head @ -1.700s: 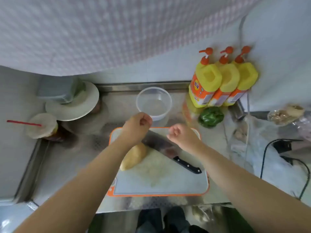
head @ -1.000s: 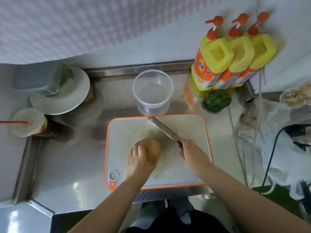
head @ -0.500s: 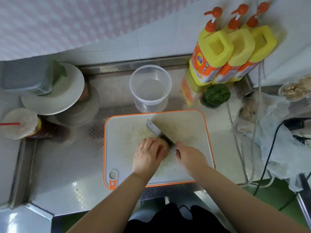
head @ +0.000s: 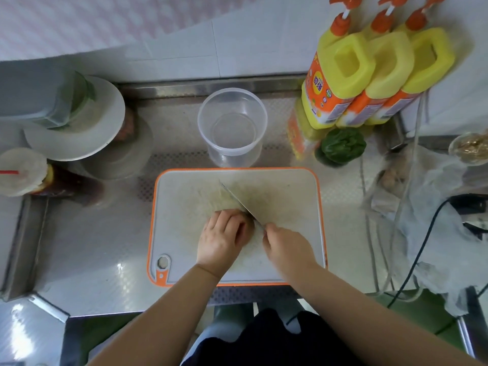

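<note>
A white cutting board (head: 290, 202) with an orange rim lies on the steel counter. My left hand (head: 224, 237) curls over a peeled potato in the board's middle and hides almost all of it. My right hand (head: 286, 247) grips the handle of a knife (head: 235, 198), whose blade runs up and left, edge down beside my left fingers. A clear plastic tub (head: 232, 122), empty, stands just behind the board.
Three yellow pump bottles (head: 369, 75) stand at the back right, a green pepper (head: 342, 146) in front of them. Left: a white plate (head: 87, 133) under a container, and a lidded drink cup (head: 21, 171). Cables and plastic bags (head: 435, 220) crowd the right.
The knife lay on the board with both hands raised; my right hand then took its handle, my left covered the potato, and the blade came down against it.
</note>
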The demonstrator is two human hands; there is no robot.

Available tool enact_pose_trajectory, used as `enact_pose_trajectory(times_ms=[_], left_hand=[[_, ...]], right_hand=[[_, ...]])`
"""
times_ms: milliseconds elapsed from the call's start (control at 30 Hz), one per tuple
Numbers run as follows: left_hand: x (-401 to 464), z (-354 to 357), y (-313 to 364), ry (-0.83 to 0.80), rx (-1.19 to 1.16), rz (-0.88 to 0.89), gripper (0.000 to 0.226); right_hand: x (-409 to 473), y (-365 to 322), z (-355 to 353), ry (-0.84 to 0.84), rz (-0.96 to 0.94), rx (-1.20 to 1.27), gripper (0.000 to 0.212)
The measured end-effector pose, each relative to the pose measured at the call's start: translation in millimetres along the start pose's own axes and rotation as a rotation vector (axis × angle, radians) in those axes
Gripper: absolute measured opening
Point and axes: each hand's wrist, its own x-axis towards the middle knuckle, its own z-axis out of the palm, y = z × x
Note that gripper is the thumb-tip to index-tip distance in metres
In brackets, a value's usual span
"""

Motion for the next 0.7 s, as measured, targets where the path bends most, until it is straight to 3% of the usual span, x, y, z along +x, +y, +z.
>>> enact_pose_trajectory(times_ms=[300, 467, 600, 700], left_hand=[[2, 2, 2, -0.015, 0.06, -0.028, 0.009], [1, 4, 0, -0.005, 0.058, -0.023, 0.012], [1, 6, -1, 0.017, 0.047, -0.006, 0.014], [1, 7, -1, 0.023, 0.037, 0.001, 0.011]], right_hand=[[-22, -22, -19, -0.046, 0.029, -0.159, 0.018], [-22, -23, -16, -0.041, 0.064, -0.149, 0.039], [-25, -20, -16, -0.068, 0.023, -0.134, 0.02], [-25, -19, -18, -0.076, 0.031, -0.086, 0.023]])
